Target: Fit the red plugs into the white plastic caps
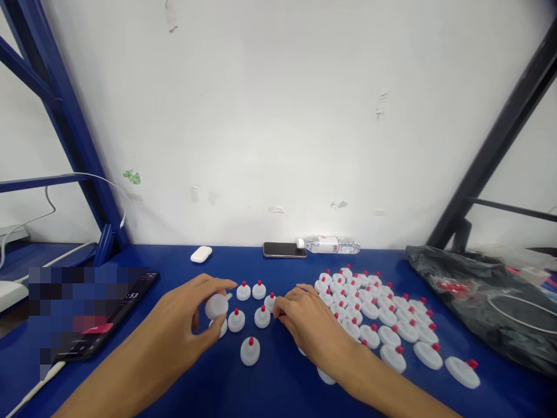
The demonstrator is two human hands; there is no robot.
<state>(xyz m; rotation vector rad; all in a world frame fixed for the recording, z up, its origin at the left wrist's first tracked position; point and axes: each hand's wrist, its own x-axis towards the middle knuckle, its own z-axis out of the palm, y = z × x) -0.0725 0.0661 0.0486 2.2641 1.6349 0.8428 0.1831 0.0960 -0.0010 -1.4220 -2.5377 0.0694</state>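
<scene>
My left hand (191,316) pinches a translucent white nozzle cap (216,307) between thumb and fingers. It is tilted on its side, its narrow spout pointing right, and no red tip shows on it. My right hand (300,313) has its fingers curled together beside a white nozzle cap with a red tip (270,302). Whether those fingertips hold anything is hidden. Between my hands several more red-tipped nozzle caps (236,321) stand upright on the blue table (209,389), one closer to me (250,352). Another sits partly behind my left thumb.
A dense group of red-tipped nozzle caps (369,309) covers the right side. Beyond it lies a dark plastic bag (470,307) with a clear bag of red pieces (456,288). Along the wall are a water bottle (328,244), a phone (282,250) and a white case (201,254). A larger phone (117,316) lies left.
</scene>
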